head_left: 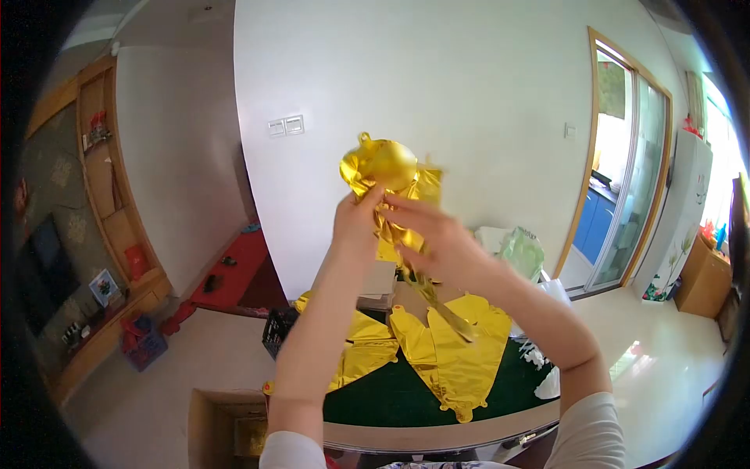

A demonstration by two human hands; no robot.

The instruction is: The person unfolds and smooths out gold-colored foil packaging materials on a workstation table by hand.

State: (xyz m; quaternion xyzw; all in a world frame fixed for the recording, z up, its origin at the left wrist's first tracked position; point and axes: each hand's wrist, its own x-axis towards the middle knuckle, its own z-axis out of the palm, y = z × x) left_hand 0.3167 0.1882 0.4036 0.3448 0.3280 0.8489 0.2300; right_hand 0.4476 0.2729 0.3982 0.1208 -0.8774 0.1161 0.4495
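A shiny gold foil balloon [393, 164], rounded at its top and crumpled lower down, is held up in front of the white wall. My left hand [358, 223] pinches its lower part. Beside it, my right hand [437, 238] has its thumb and fingers at the crumpled foil, just under the rounded part. A narrow twisted strip of foil hangs below my right hand. Flat gold foil pieces [461, 352] lie on the dark green tabletop [375, 406] beneath my hands.
An open cardboard box [215, 402] stands at the table's lower left, near a black basket [276, 331]. A pale green plastic bag [522, 252] and white scraps [547, 383] are at the right. A glass sliding door [629, 180] stands farther right.
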